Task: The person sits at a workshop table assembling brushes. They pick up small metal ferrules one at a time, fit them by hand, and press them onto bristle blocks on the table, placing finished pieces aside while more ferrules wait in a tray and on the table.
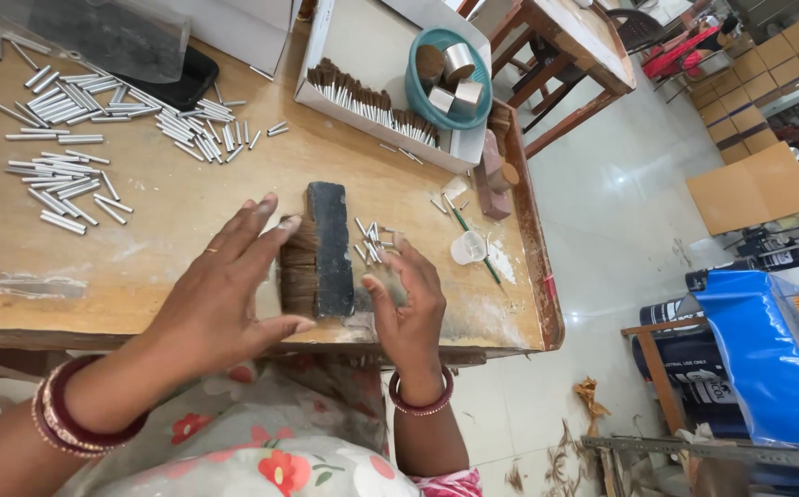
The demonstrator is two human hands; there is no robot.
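Two hands work low centre of the frame, either side of one bundle. Going left to right.

Upper left: loose silver metal tubes (68, 138) scattered over the wooden table (169, 212), well apart from both hands.

Left of centre: left hand (220, 299), fingers spread wide and extended, nothing clamped. Its fingertips (287, 224) touch the left edge of a brown bristle bundle (298, 271); the thumb reaches toward the bundle's lower end. A thin ring shows on one finger.

Centre: the bristle bundle lies flat on the table under a dark flat block (332, 248). The block's long axis runs up-down in the frame, roughly pointing away from the person. Bristles stick out to the left from beneath the block, toward the left hand. The left hand is the nearer one to the bristles; the block lies between the two hands.

Right of centre: right hand (409, 308), fingers loosely curled and a little apart, just beside the block's lower right edge. Whether it pinches anything between thumb and forefinger I cannot tell. A small heap of short metal ferrules (370, 244) lies just above it, near the fingertips.

Further right: small clear cup (468, 247) and a green stick (471, 241).

Upper right of the table: white tray (363, 37) with a row of bristle tufts, and a teal bowl (418, 92) holding metal pieces.
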